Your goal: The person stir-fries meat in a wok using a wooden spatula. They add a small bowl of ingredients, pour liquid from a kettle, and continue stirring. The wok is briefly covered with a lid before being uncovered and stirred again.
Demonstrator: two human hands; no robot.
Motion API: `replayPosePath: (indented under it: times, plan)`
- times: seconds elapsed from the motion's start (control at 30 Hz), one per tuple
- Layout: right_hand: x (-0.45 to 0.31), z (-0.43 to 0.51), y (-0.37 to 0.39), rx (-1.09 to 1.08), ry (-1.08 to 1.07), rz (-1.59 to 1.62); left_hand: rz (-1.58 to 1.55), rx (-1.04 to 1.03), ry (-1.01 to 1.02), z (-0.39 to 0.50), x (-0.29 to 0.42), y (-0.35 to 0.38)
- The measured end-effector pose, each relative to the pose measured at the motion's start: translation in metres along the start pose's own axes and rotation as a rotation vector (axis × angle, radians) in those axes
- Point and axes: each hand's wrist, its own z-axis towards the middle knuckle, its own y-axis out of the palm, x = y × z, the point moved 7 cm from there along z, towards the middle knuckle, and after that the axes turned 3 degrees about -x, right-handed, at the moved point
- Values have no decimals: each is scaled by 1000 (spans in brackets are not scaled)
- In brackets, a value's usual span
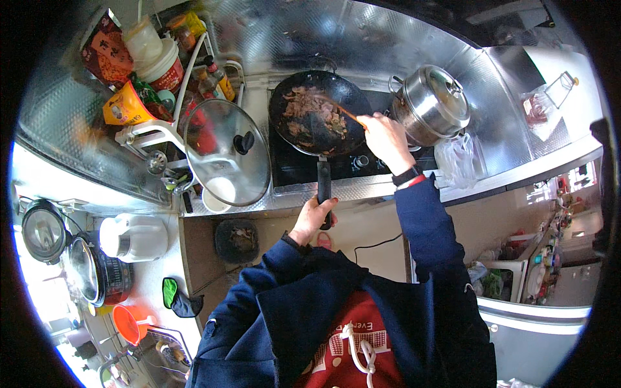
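A black wok (356, 99) sits on the black glass cooktop (296, 174), with sliced, browned food (313, 110) spread inside it. My left hand (314, 216) is closed around the wok's black handle (323, 177) at its near end. In my right hand (385, 138) is the end of a wooden utensil (347, 112); its far end reaches into the food and is blurred, so its shape cannot be told. A lidded stainless steel pot (419, 109) stands right of the wok, close beside my right hand.
A glass lid (218, 150) leans by the rack at left, over a white bowl (217, 196). Bottles (220, 80) and seasoning packets (126, 106) crowd the rack. Plastic bags (457, 160) lie near the pot. A rice cooker (109, 276) stands lower left; a bin (236, 240) is on the floor.
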Motion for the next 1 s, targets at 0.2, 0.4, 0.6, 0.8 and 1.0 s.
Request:
replayPosePath:
  times: [0.2, 0.4, 0.6, 0.8, 1.0]
  plan:
    - [-8, 7, 6, -201, -4, -21, 35, -12, 32, -1, 0, -1]
    - [17, -17, -110, -180, -74, -94, 63, 40, -22, -6, 7, 0]
    - [14, -18, -83, -123, -203, -145, -21, 97, 9, -2, 8, 1]
    - [69, -13, -47, -135, -8, 133, -35, 133, 33, 4, 4, -1]
    - [119, -61, -25, -233, 358, 811, -130, 143, -2, 1, 3, 5]
